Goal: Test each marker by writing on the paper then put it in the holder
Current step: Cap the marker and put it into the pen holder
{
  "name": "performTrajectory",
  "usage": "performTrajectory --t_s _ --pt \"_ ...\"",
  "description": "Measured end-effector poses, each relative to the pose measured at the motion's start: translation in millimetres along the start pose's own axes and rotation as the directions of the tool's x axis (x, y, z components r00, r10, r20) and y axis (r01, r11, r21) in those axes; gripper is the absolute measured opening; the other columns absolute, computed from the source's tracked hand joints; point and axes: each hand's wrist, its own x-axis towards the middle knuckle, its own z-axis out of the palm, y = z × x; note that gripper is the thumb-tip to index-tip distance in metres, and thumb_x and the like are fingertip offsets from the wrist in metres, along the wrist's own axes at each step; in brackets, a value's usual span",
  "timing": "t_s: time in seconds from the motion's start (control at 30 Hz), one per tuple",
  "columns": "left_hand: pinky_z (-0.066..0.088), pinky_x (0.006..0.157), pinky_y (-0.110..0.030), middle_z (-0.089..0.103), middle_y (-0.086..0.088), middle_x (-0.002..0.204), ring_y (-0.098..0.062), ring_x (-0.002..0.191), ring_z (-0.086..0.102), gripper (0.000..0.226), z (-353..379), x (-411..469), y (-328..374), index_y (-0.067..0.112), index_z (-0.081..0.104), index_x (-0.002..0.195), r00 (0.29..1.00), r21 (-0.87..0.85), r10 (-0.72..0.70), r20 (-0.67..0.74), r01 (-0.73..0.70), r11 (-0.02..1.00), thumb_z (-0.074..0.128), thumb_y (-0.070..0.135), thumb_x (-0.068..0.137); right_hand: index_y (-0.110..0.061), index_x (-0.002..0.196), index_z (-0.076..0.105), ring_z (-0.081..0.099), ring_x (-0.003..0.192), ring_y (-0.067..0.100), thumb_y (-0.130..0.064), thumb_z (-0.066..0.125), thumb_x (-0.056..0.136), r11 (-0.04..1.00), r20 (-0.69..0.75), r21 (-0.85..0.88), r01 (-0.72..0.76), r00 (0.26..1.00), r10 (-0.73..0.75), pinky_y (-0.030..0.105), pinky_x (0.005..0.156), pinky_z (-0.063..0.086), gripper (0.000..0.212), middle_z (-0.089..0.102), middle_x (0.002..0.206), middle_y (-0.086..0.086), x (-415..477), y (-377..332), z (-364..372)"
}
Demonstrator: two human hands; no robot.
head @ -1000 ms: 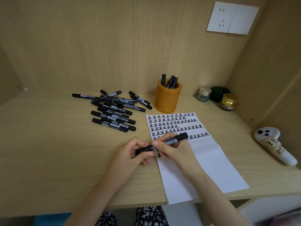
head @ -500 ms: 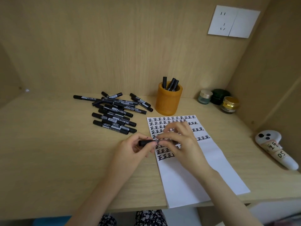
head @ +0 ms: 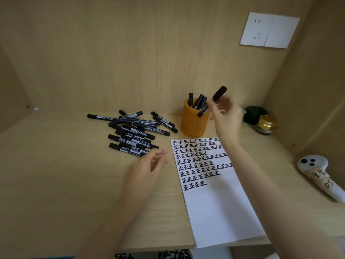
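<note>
The right hand (head: 226,116) grips one marker (head: 212,100) tilted over the holder (head: 194,121), which contains three markers. The left hand (head: 149,165) hovers, fingers loose, near the marker pile (head: 134,133). Two jars (head: 261,120) stand behind the paper (head: 220,212).

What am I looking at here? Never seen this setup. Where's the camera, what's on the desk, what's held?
No robot: a person works with bare hands, filmed by a wide-angle camera on their head, looking down at a wooden desk. The right hand holds a black marker tilted at the orange holder, which already contains a few. The left hand is empty, beside a pile of markers. The paper carries rows of test marks. At the right stand small jars and a white controller.
</note>
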Motion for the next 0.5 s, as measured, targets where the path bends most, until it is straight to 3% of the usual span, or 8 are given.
performTrajectory --t_s 0.1,0.17,0.3,0.4,0.5 --pt "0.051 0.085 -0.023 0.065 0.017 0.098 0.004 0.089 0.059 0.021 -2 1 -14 0.028 0.061 0.111 0.997 0.100 0.015 -0.070 -0.008 0.995 0.057 0.024 0.091 -0.010 0.124 0.052 0.057 0.079 -0.002 -0.013 0.060 0.093 1.000 -0.075 -0.019 -0.006 0.997 0.004 0.010 0.067 0.051 0.032 0.062 0.101 -0.001 35 2 15" --pt "0.050 0.084 -0.020 0.065 0.018 0.097 0.005 0.090 0.059 0.019 -3 3 -18 0.031 0.060 0.107 0.993 0.075 0.006 -0.122 0.003 0.997 0.058 0.020 0.091 -0.011 0.132 0.044 0.056 0.075 -0.003 -0.010 0.057 0.094 0.999 -0.083 -0.042 -0.003 0.997 0.000 0.005 0.062 0.047 0.040 0.061 0.099 0.002 49 4 24" --pt "0.048 0.079 -0.014 0.065 0.018 0.095 0.004 0.089 0.060 0.020 -3 7 -21 0.032 0.059 0.103 0.986 0.021 -0.013 -0.165 0.016 1.000 0.057 0.016 0.090 -0.024 0.141 0.030 0.061 0.072 0.009 -0.006 0.054 0.094 0.984 -0.012 -0.168 0.065 0.998 -0.068 0.023 0.064 0.056 0.056 0.059 0.087 0.001 59 15 38" --pt "0.047 0.077 -0.013 0.064 0.017 0.095 0.003 0.089 0.059 0.023 -2 9 -24 0.034 0.058 0.102 0.987 0.011 -0.041 -0.153 0.043 0.999 0.057 0.014 0.090 -0.025 0.143 0.030 0.058 0.067 0.009 -0.006 0.054 0.094 0.948 0.085 -0.299 0.108 0.993 -0.086 0.016 0.049 0.040 0.058 0.057 0.076 -0.001 57 25 43" --pt "0.049 0.080 -0.016 0.062 0.017 0.097 0.003 0.090 0.058 0.025 -1 12 -29 0.031 0.058 0.105 0.987 0.030 -0.048 -0.155 0.053 0.998 0.057 0.012 0.090 -0.024 0.135 0.040 0.062 0.078 0.015 -0.010 0.054 0.096 0.915 0.192 -0.387 0.114 0.981 -0.041 0.016 0.049 0.034 0.044 0.065 0.086 0.000 53 36 44"
